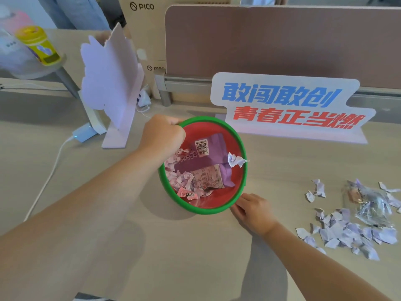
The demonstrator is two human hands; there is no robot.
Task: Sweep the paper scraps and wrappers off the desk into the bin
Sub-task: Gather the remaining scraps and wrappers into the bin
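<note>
A round red bin with a green rim (242, 146) stands on the desk in the middle of the head view. Inside lie a purple wrapper (204, 157), a pink wrapper and several torn paper scraps; one white scrap (235, 160) rests against the right rim. My left hand (161, 134) grips the bin's far left rim. My right hand (253, 210) lies at the near right rim, fingers touching it, holding nothing. A pile of pale paper scraps (347, 231) and a clear crumpled wrapper (368, 203) lie on the desk to the right.
A standing sign with blue and red characters (288, 105) is behind the bin. A pale cardboard stand (112, 83) is at the left, with a white cable (50, 170) and charger. A brown partition (282, 40) closes the back. A yellow-capped bottle (39, 45) sits far left.
</note>
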